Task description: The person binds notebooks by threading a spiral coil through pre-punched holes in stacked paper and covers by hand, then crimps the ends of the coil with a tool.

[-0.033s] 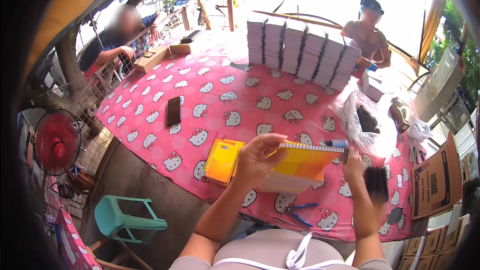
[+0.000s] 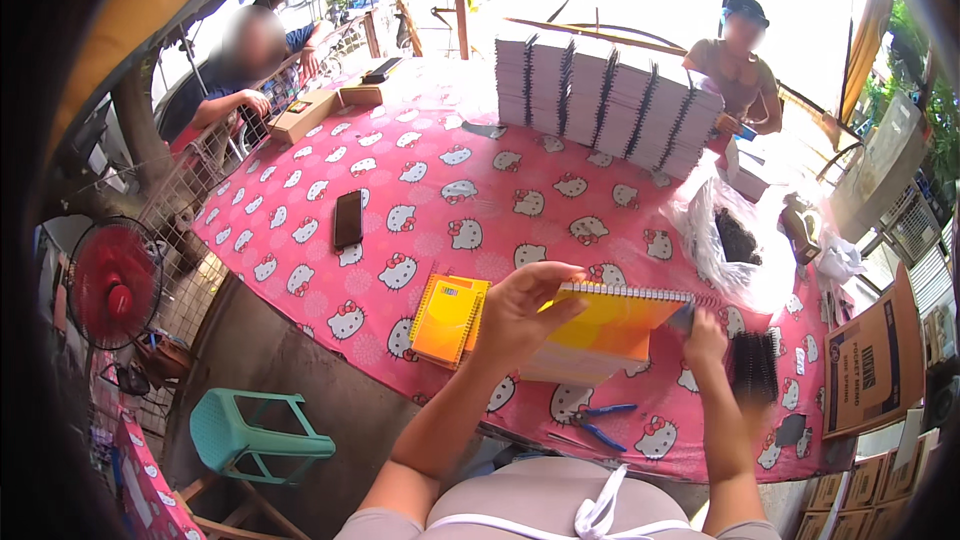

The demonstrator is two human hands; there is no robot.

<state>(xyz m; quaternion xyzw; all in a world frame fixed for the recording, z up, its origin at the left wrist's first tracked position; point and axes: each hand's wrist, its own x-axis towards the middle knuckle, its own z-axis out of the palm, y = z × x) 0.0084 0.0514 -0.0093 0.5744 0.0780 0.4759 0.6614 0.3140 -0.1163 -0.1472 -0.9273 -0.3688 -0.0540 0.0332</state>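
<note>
My left hand (image 2: 528, 312) is closed on the left end of a yellow-orange spiral notebook (image 2: 610, 325), fingers and thumb pinching near its bound edge. The notebook is held tilted, with its coil along the top edge. At the coil's right end is my right hand (image 2: 706, 338), closed around a small blue object (image 2: 682, 317) that is blurred; its kind cannot be made out. The loose end of the coil (image 2: 708, 300) sticks out past the cover just above that hand. Blue-handled pliers (image 2: 603, 422) lie on the table below the notebook.
Yellow notebooks (image 2: 447, 320) lie left of my hands on the pink tablecloth (image 2: 420, 195), near a phone (image 2: 347, 220). Tall stacks of spiral-bound pads (image 2: 605, 100) stand behind. Black coils (image 2: 754, 365) and a plastic bag (image 2: 725, 240) are at right. Two people stand beyond the table.
My right hand has shifted slightly; the blue object has dropped from on top of the coil to below its right end. My left hand keeps its hold on the notebook.
</note>
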